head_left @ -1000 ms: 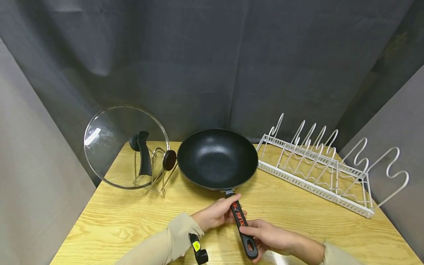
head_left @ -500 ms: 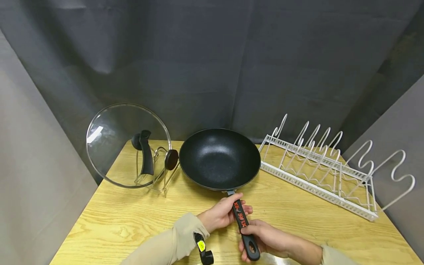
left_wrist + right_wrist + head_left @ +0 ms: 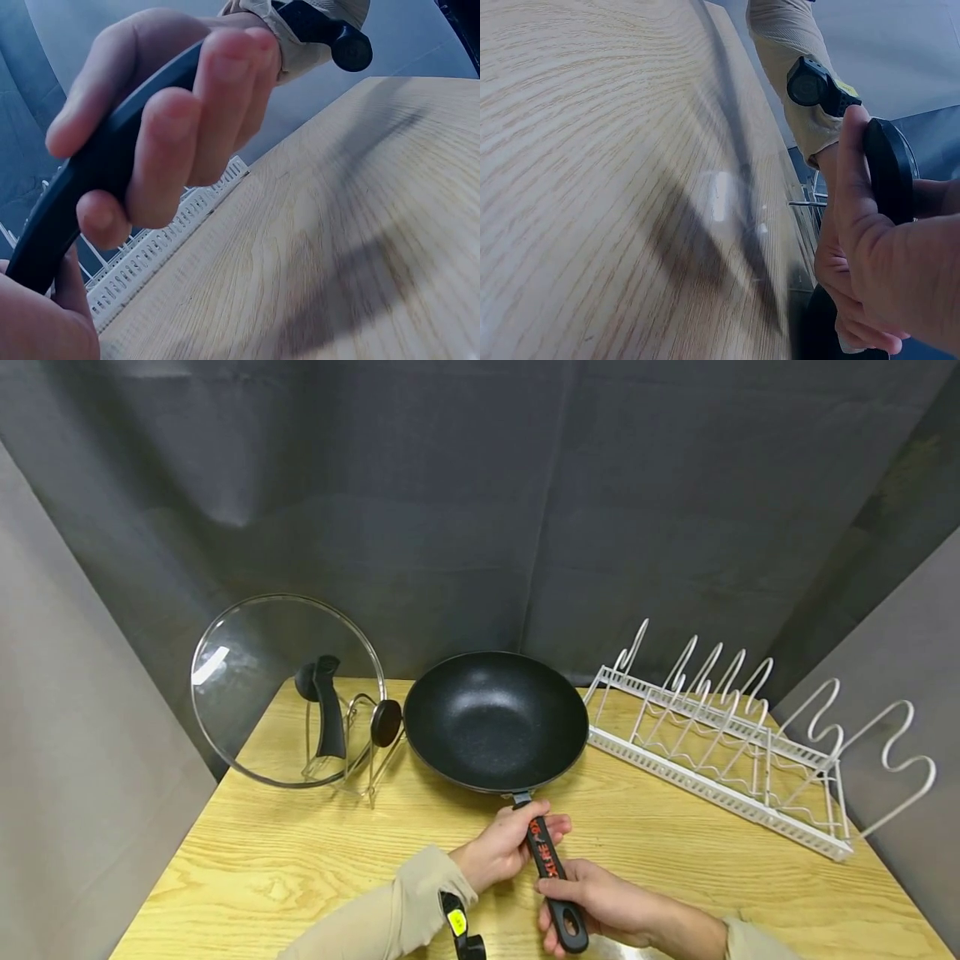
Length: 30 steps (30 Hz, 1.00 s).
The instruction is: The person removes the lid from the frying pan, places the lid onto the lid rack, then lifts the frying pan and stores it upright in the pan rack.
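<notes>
You have both hands on the black plastic handle with red lettering (image 3: 544,852) of the round, deep black pan (image 3: 495,727). Your left hand (image 3: 501,846) curls round it close to the bowl; your right hand (image 3: 592,897) grips it near the holed end. The pan faces upward over the middle of the wooden counter (image 3: 262,868); you cannot tell from these views whether its base touches the wood.

The tightest spot is on the left. The rim lies just beside the dark round knob (image 3: 386,723) by the thin metal wire stand (image 3: 371,777), and whether they touch is unclear. A small swing that way could knock the stand and unsettle the clear, round glass lid with a metal edge (image 3: 270,693) standing there.

On the right, the rim is also near the end of the white metal wire rack (image 3: 720,793); a sideways sweep at this height could snag or shove it.

With all your hold on the handle, the bowl's weight likely pulls forward. If your left hand slackened, the front could dip or the pan roll.
</notes>
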Tool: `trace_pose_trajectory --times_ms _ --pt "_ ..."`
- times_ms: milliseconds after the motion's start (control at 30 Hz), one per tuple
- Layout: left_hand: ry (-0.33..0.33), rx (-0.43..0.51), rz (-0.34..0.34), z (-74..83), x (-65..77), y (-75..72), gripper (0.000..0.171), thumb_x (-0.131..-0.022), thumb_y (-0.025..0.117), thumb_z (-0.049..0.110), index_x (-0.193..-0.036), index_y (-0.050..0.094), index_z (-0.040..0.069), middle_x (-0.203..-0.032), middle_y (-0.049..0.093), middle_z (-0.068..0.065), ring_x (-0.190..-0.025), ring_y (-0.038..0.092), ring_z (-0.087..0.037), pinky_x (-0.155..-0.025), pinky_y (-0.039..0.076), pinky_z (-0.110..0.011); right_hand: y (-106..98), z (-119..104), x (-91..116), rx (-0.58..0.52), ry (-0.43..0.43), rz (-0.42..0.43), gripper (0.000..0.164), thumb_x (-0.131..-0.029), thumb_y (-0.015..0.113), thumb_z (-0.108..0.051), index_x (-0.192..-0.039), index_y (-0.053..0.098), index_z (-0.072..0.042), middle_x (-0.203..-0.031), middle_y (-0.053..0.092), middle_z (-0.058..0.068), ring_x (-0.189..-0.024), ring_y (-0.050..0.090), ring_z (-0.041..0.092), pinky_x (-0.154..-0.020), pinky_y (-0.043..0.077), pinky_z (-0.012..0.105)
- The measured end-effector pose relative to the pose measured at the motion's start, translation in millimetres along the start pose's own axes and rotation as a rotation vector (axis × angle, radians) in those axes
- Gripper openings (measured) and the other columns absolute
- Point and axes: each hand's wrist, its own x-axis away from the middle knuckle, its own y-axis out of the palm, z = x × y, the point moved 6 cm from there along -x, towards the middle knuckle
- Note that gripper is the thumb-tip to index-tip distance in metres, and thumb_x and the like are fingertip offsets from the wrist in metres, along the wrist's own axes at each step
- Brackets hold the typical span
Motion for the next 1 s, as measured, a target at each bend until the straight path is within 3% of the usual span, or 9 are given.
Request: trace_pose_trajectory --times_ms 433,767,1000 --pt "0.024 0.017 -0.052 3.3 2.8 -4.0 0.023 -0.094 0.053 0.01 -0.111 0.053 -0.007 -0.092 0.068 -0.013 -0.081 0.068 -0.014 -0.079 0.052 -0.024 7 0 -6 -0.013 -0.051 -0.016 0.021 -0.103 0.037 -0.016 -0.106 0.043 0.004 -0.086 0.065 0.006 -0.075 0.067 0.014 -0.068 0.055 0.029" --pt "0.04 0.011 -0.043 7.0 4.7 -8.5 0.01 -0.094 0.053 0.008 -0.089 0.058 0.002 -0.079 0.064 -0.005 -0.069 0.063 -0.007 -0.068 0.052 -0.017 12 1 -12 -0.013 -0.08 0.004 0.024 -0.103 0.035 -0.016 -0.11 0.04 0.006 -0.085 0.064 0.006 -0.074 0.067 0.014 -0.068 0.055 0.028" --pt "0.024 -0.017 -0.037 9.3 7.8 -14.2 0.012 -0.094 0.055 0.011 -0.091 0.057 -0.001 -0.077 0.059 -0.004 -0.067 0.06 -0.005 -0.065 0.051 -0.016 18 2 -18 -0.012 -0.082 0.017 0.027 -0.103 0.037 -0.017 -0.108 0.043 0.009 -0.083 0.065 0.006 -0.074 0.067 0.014 -0.067 0.055 0.028"
